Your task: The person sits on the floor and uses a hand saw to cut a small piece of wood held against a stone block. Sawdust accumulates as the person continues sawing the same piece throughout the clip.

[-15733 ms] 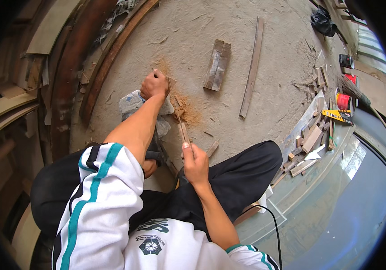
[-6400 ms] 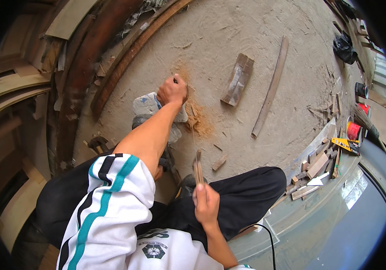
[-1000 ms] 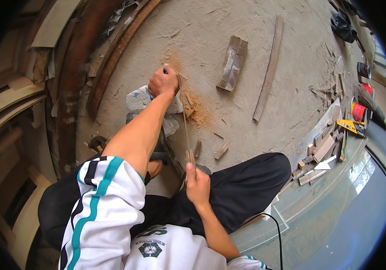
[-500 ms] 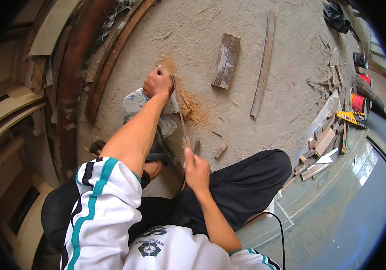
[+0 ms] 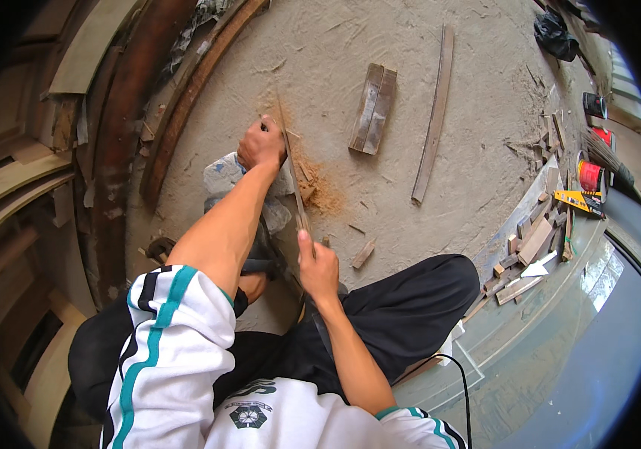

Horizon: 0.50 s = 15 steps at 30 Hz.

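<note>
My right hand (image 5: pixel 319 266) is closed round the handle of a handsaw (image 5: pixel 292 165), whose long thin blade points away from me. Just left of the blade, my left hand (image 5: pixel 262 142) is clenched and pressed down above a pale, rough block (image 5: pixel 223 173). What sits under its fingers is mostly hidden; a small strip of wood (image 5: pixel 293 135) shows just past the blade. Orange-brown sawdust (image 5: pixel 324 193) lies heaped along the blade's right side. My legs are folded, one foot close to the block.
A short wooden block pair (image 5: pixel 373 108) and a long wooden strip (image 5: pixel 434 112) lie on the floor ahead. Offcuts (image 5: pixel 534 243), a yellow-and-black saw (image 5: pixel 581 202) and red cans (image 5: pixel 591 176) are at right. Long boards (image 5: pixel 193 97) line the left. A black cable (image 5: pixel 464 374) runs near my right knee.
My right hand has pushed the saw forward and slightly left, so more of the blade shows beyond my left hand. My left hand has stayed in nearly the same place.
</note>
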Available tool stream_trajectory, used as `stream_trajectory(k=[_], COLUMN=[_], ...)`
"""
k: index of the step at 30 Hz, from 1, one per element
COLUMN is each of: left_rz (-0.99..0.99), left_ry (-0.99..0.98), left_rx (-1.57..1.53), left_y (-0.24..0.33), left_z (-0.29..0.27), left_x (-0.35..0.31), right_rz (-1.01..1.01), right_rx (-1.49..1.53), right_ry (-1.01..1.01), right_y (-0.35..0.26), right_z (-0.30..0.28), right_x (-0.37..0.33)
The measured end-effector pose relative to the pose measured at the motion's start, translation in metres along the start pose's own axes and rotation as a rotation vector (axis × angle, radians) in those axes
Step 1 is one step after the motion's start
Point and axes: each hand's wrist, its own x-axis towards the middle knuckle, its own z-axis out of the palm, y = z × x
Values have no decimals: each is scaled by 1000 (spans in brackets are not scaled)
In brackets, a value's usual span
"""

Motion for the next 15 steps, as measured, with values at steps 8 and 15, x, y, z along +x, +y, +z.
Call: stream_trajectory(k=[8,15], left_rz=[-2,23], left_ry=[32,5], left_rx=[15,15], left_y=[-7,-6], left_z=[-4,-4], left_x=[5,5], right_rz=[179,44], right_rx=[6,11], right_ry=[-112,-38], right_y=[-7,-25], right_z=[-35,-5], right_x=[-42,17])
